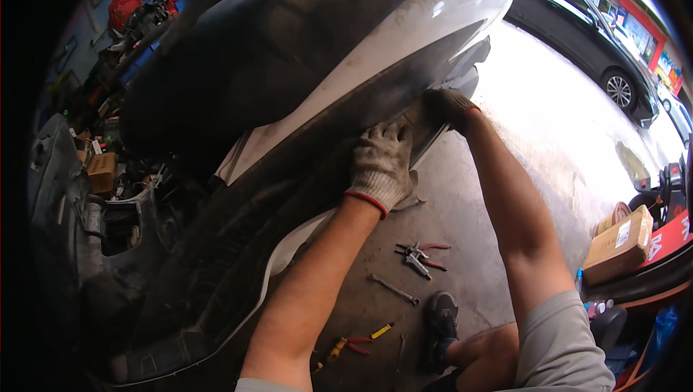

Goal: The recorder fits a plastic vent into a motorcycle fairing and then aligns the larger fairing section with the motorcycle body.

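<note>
A motor scooter with a long black seat (238, 53) and a white side panel (390, 27) leans across the view. My left hand (381, 157), in a grey knit work glove with a red cuff edge, lies over the edge of the dark lower panel (317, 150). Its fingers bend over the panel and the thumb stays to the side. Further forward, my right hand (453, 107), gloved too, is closed against the scooter's lower front part. Its fingertips sink into shadow, so what they hold is hidden.
On the concrete floor lie locking pliers (417, 256), a wrench (394, 289), red-handled pliers (351, 345) and a yellow-handled tool (382, 330). A cardboard box (617, 244) stands at right. A black car (592, 45) is parked beyond. Parts and boxes clutter the left.
</note>
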`<state>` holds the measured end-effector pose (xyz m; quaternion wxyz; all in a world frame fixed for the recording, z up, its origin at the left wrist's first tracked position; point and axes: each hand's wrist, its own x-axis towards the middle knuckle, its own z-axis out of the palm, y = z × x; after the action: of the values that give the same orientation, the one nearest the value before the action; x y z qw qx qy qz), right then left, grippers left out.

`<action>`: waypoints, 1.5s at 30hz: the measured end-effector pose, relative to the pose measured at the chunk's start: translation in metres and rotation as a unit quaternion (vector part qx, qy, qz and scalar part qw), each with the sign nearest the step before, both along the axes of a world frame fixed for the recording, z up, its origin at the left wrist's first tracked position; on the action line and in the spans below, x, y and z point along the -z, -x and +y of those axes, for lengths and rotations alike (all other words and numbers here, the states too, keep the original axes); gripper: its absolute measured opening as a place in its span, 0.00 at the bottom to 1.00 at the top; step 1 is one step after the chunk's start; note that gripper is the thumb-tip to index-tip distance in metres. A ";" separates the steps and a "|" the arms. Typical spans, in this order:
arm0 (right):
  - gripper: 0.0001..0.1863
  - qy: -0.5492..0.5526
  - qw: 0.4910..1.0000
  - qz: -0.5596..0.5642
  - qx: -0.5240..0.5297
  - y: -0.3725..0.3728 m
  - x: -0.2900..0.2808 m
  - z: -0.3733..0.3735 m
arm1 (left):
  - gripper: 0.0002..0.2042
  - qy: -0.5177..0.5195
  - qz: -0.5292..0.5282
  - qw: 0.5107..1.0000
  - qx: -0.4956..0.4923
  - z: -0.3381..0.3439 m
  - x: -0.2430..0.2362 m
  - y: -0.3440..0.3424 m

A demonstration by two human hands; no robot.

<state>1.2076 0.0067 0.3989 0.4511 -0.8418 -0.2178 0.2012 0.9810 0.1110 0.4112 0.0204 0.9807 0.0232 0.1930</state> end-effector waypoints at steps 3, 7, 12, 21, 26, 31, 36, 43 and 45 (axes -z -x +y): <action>0.23 0.036 0.996 -0.083 0.012 -0.015 0.006 0.003 | 0.34 -0.004 0.000 1.000 -0.005 -0.003 -0.002 -0.002; 0.27 -0.016 0.993 -0.055 0.101 -0.008 0.008 0.011 | 0.34 -0.002 -0.012 1.000 0.002 -0.001 -0.001 -0.002; 0.30 -0.001 0.996 -0.008 0.088 0.017 -0.006 0.001 | 0.35 0.006 0.020 1.000 -0.013 -0.003 -0.004 0.004; 0.19 0.132 0.982 -0.130 -0.021 -0.007 -0.001 0.002 | 0.34 -0.015 0.023 0.999 -0.018 -0.007 -0.009 -0.001; 0.30 -0.039 0.984 -0.119 0.124 0.004 0.030 0.010 | 0.34 -0.017 0.026 1.000 -0.002 0.004 0.003 0.003; 0.35 -0.246 0.953 0.105 0.145 0.009 0.041 -0.005 | 0.37 -0.025 0.019 0.999 0.009 -0.001 0.006 0.003; 0.27 -0.371 0.886 0.211 0.181 0.024 0.040 -0.001 | 0.36 -0.007 0.038 0.999 -0.004 -0.002 -0.007 0.006; 0.20 -0.253 0.956 0.127 0.077 -0.013 0.047 0.000 | 0.36 0.008 0.033 0.999 -0.004 -0.005 0.004 0.000; 0.16 -0.098 0.991 -0.087 0.003 -0.023 0.038 -0.002 | 0.36 0.002 0.037 0.999 -0.001 -0.007 -0.001 0.000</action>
<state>1.2303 0.0051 0.3611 0.5113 -0.8086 -0.2722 0.1037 0.9812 0.1037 0.4123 0.0213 0.9871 0.0254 0.1565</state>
